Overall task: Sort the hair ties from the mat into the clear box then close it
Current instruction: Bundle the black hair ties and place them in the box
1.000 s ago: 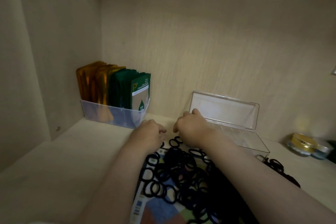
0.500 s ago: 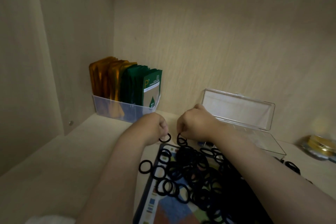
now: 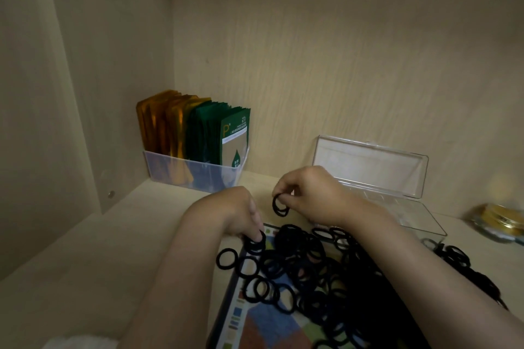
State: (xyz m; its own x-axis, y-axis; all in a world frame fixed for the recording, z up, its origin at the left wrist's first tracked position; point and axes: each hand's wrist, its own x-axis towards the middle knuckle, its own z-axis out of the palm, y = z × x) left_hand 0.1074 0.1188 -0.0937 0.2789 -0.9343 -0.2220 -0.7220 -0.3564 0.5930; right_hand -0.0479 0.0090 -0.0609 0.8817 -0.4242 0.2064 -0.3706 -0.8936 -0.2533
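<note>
Many black hair ties lie heaped on a colourful mat on the shelf. My right hand is lifted above the mat's far edge and pinches a couple of black hair ties that dangle from its fingers. My left hand reaches down with its fingertips on hair ties at the mat's far left corner. The clear box stands behind my right hand with its lid upright and open; its tray looks bare where it shows.
A clear bin of orange and green sachets stands in the back left corner. A gold-lidded jar sits at the far right. More hair ties lie off the mat to the right. Cabinet walls close in on the left and behind.
My right hand has risen off the pile with a couple of hair ties pinched in it. My left hand has dropped onto the ties at the mat's corner.
</note>
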